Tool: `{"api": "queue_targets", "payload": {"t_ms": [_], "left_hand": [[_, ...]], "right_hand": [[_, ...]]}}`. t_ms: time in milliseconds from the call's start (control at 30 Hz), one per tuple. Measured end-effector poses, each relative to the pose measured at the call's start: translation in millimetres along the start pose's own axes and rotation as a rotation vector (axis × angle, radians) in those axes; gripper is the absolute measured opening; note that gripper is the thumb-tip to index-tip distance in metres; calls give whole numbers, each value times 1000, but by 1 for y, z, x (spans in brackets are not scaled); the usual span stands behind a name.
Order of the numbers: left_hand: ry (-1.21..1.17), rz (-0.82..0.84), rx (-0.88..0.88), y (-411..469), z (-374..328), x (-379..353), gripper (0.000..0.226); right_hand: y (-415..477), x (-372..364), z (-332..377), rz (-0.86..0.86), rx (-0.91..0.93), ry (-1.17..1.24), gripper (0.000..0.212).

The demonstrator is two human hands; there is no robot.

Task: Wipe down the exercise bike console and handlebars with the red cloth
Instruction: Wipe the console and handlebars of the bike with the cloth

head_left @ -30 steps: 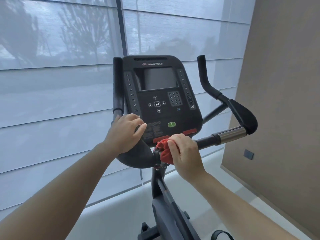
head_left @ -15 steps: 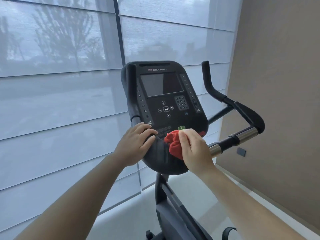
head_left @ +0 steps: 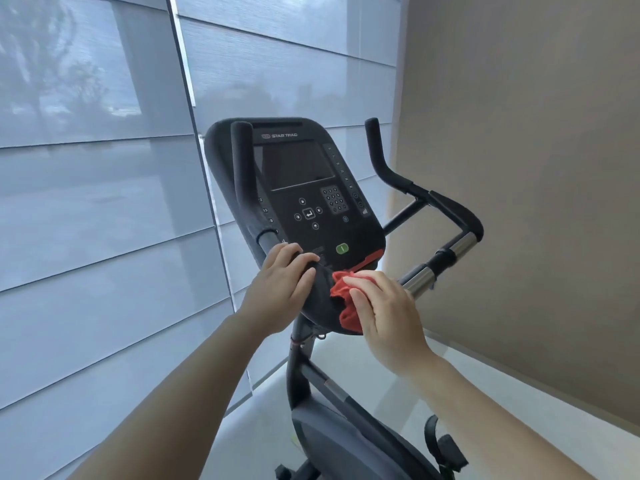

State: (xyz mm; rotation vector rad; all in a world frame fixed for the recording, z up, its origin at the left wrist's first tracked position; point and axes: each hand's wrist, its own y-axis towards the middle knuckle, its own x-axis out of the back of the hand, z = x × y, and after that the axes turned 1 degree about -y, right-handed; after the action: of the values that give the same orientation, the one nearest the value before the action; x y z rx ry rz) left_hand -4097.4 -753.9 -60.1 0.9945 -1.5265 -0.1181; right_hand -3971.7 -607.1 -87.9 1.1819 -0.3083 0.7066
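Step in hand: we judge that we are wiping the black pad [head_left: 320, 303] under the console's lower edge. This looks like the middle of the job, not its end.

Red cloth [head_left: 347, 318]: bunched into a wad at about 5 o'clock from the console [head_left: 311, 188]. It touches the pad and is partly covered by our right hand [head_left: 388, 317].

Right hand: its fingers [head_left: 360, 280] lie close together and gently curved over the wad, holding it against the pad. We cannot tell how the palm side grips it.

Left hand [head_left: 280, 285]: at 7 o'clock from the console. Its fingers [head_left: 294, 252] are curled over the base of the left handlebar [head_left: 242, 174] where it meets the pad, seemingly to steady the bike.

Console: upright, screen dark, with the green button [head_left: 342, 248] at 6 o'clock on its face, just above the cloth.

Handlebars: the left handlebar rises at 9 o'clock. The right handlebar [head_left: 446, 207] sweeps out at 3 o'clock, and its chrome sleeve [head_left: 420, 277] sits at 4 o'clock, just beside our right knuckles.

Next move: in our judgement, we slide the wad along whatever is unwiped, either up over the keypad and screen or out toward 4 o'clock along the chrome sleeve. Either way calls for a firm hold on the cloth and even pressure.

Watch for: pressing buttons while we cross the console's face. The left hand will also need to shift so the bar beneath it gets wiped.
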Motion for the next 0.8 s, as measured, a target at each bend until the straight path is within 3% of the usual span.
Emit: {"api": "queue_targets", "payload": {"t_ms": [100, 267, 333, 533, 633, 733, 800], "left_hand": [[-20, 23, 20, 0, 2, 0, 47], [4, 7, 36, 1, 0, 0, 34], [31, 20, 55, 2, -3, 1, 34], [73, 110, 222, 5, -18, 6, 37], [59, 96, 340, 8, -37, 4, 36], [-27, -16, 265, 15, -69, 2, 33], [-112, 107, 185, 20, -91, -3, 30]], "right_hand": [[-4, 4, 2, 83, -10, -1, 35], [-1, 32, -19, 483, -62, 236, 42], [9, 44, -29, 571, -73, 311, 41], [26, 51, -56, 534, -58, 307, 74], [32, 52, -73, 543, -31, 374, 78], [41, 52, -92, 569, -20, 444, 72], [47, 49, -108, 584, -12, 452, 67]]}}
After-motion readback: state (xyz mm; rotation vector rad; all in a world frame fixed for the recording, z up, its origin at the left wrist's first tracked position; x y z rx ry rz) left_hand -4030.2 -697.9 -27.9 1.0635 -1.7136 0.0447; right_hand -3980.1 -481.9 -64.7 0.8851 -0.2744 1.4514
